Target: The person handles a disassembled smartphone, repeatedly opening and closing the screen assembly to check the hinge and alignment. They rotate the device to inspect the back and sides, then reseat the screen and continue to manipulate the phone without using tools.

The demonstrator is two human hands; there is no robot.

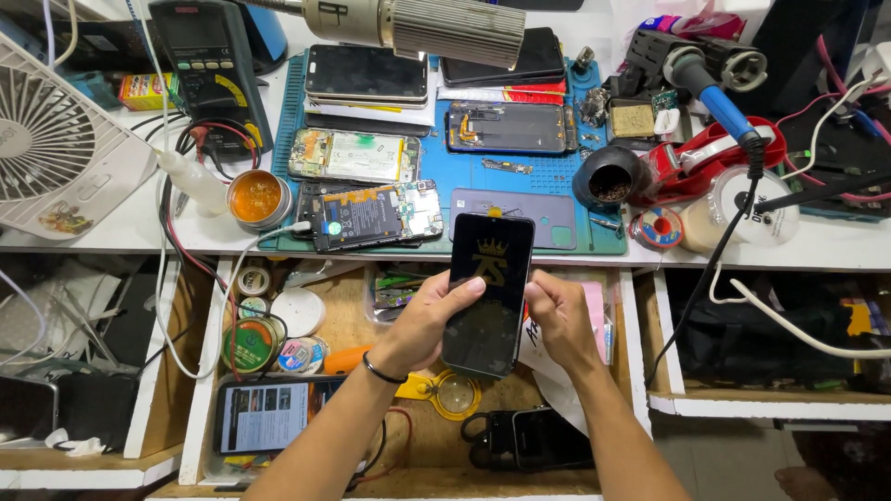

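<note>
both hands hold a black smartphone (489, 292) upright over an open wooden drawer (408, 436), just in front of the white bench (121, 227). the left hand (422, 325) closes its grip around the phone's left edge, thumb laid across the lit screen near the middle; the right hand (557, 315) closes on the right edge, thumb pressing at the rim. whether the fingers behind the phone support its back, i cannot tell.

the phone hangs in the air with nothing soft under it. below sit a yellow-framed magnifying glass (452, 394), round tins (269, 339), another smartphone with a lit screen (264, 416) and a dark phone-like item (529, 438) near the drawer's front. if either grip slackens, the phone likely drops onto these hard things, and the glass could chip or crack.

the thumbs bear on the screen side. if the display is loose or half-seated, uneven pressure at one edge could flex or crack it, or stress whatever joins it to the body; i cannot see a seam from here.

the top of the phone sits close to the blue repair mat (594, 246), near a grey back cover (552, 218) and an opened phone with its battery showing (376, 213). a forward swing could knock those exposed boards or scatter small parts. a white cable (200, 306) loops down into the drawer by the left forearm, and a snag there could drag things off the bench.
</note>
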